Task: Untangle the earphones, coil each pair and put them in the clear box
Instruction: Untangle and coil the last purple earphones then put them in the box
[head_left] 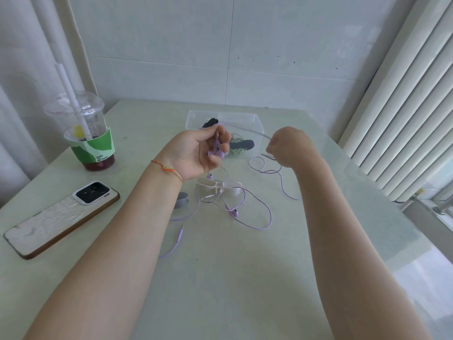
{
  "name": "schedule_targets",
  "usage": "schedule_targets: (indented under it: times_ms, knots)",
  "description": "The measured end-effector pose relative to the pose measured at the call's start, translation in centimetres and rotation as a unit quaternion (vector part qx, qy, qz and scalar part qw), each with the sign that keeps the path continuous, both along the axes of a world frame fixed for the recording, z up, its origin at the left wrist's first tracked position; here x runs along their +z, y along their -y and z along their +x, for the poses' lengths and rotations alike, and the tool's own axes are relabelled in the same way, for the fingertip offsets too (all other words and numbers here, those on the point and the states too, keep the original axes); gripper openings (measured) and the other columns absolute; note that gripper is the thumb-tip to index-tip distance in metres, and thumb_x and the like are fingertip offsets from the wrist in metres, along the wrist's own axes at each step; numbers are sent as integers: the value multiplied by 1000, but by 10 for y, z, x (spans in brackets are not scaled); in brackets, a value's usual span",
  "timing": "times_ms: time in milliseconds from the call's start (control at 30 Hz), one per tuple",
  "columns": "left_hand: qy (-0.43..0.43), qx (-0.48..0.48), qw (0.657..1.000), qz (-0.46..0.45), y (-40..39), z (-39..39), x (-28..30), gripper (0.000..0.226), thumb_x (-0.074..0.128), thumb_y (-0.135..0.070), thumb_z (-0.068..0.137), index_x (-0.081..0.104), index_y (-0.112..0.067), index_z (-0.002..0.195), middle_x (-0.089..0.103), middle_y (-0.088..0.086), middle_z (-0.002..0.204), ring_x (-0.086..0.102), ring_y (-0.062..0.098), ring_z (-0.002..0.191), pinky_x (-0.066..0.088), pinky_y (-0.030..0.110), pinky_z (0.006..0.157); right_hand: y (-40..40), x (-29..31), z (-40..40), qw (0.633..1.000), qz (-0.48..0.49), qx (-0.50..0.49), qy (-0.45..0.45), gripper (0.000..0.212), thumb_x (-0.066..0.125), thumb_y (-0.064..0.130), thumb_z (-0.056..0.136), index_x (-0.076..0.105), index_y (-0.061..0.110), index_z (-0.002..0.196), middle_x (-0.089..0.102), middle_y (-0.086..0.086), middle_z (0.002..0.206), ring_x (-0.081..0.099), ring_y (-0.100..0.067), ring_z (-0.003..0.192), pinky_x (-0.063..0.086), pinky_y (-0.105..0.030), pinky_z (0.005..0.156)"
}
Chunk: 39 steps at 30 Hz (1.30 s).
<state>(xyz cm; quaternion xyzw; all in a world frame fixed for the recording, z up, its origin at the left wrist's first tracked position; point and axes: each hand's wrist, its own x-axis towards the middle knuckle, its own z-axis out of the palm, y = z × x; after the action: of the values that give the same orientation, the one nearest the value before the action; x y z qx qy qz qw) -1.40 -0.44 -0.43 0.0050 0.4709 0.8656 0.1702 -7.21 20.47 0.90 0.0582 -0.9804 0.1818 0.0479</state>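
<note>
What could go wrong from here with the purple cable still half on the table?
1. The right hand pulls purple cable taut from the left hand; the loose loops on the table might snag on the white clips and drag them.
2. A second purple earbud and plug lie among those loops, possibly another pair; pulling could tighten a knot.
3. The lidded drink cup stands near the left forearm; a wide sweep might tip it.

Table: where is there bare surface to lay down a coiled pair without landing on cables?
Free: the near table between the forearms, below the purple jack plug, and the right strip beside the loose cable loops. Crowded: the middle, where purple earphones and pale clips tangle before the clear box. Left holds the phone and cup.
</note>
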Motion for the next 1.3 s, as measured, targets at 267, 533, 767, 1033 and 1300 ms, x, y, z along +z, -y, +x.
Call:
schedule_targets:
  times_ms: [267,533,767,1033,1300]
  knots:
    - [-1,-13,995,-103,-11,3,-4,23,40,-22,103,57,-16,88,58,-1,72,60,10,63,29,13,37,32,8,17,969,-145,198,-23,40,67,14,88,58,17,127,62,0,121,58,-17,110,42,-20,88]
    - [-11,-65,997,27,-9,4,-2,19,43,-28,98,52,-16,86,30,-7,58,32,6,51,27,13,33,39,2,22,937,-270,214,55,23,53,20,98,68,11,81,60,0,65,58,-18,54,52,-36,67]
    - [-36,-8,988,150,-8,4,-1,25,52,-27,92,74,-16,90,72,-2,99,70,17,96,52,17,51,45,-3,28,948,-209,208,121,33,45,19,101,58,16,71,56,6,56,47,-13,44,39,-20,48]
    - [-73,121,990,-14,-8,2,-1,21,46,-33,102,63,-28,111,67,-6,123,65,9,111,53,18,65,44,-5,30,949,-65,256,175,22,52,9,90,71,14,99,64,2,72,61,-13,61,51,-21,65]
    - [-99,199,951,-215,-7,-4,-9,28,49,-35,101,67,-23,120,71,-7,115,69,1,94,32,22,67,45,12,41,940,-84,277,179,22,49,13,92,71,15,94,58,2,65,58,-17,60,49,-27,65]
